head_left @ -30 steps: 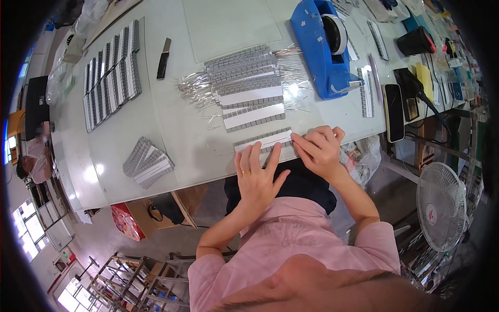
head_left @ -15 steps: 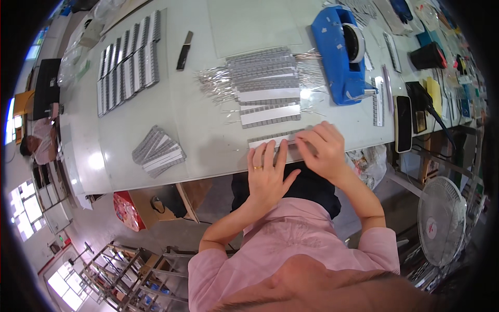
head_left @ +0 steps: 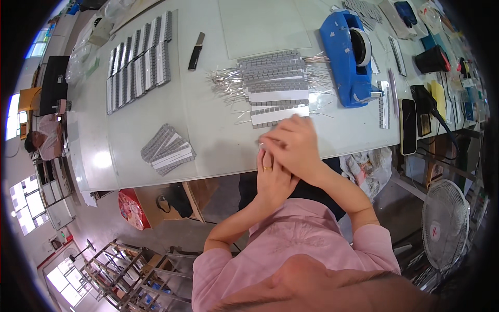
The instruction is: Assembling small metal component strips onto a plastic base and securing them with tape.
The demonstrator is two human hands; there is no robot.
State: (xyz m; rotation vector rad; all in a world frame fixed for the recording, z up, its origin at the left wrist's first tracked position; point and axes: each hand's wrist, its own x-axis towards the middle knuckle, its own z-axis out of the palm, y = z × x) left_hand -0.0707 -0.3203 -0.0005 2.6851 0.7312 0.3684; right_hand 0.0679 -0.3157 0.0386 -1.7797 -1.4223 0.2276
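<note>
My two hands meet at the near edge of the white table [head_left: 208, 130]. My right hand [head_left: 296, 145] lies across the fingers of my left hand [head_left: 270, 179], which wears a ring. A sliver of a grey segmented strip [head_left: 261, 141] shows at the right fingertips; the rest is hidden under the hands. Just beyond them lies a pile of grey and white strips with thin wire leads [head_left: 273, 86].
A blue tape dispenser [head_left: 345, 52] stands to the right of the pile, a black cutter [head_left: 196, 50] to its left. Rows of grey strips [head_left: 138, 62] lie far left, a small stack [head_left: 167, 149] nearer. A dark phone [head_left: 408, 127], a fan [head_left: 444, 223] and a plastic bag [head_left: 366, 166] are on my right.
Both hands were spread flat on a grey strip at the table edge; now my right hand has crossed over my left and they bunch together, covering the strip.
</note>
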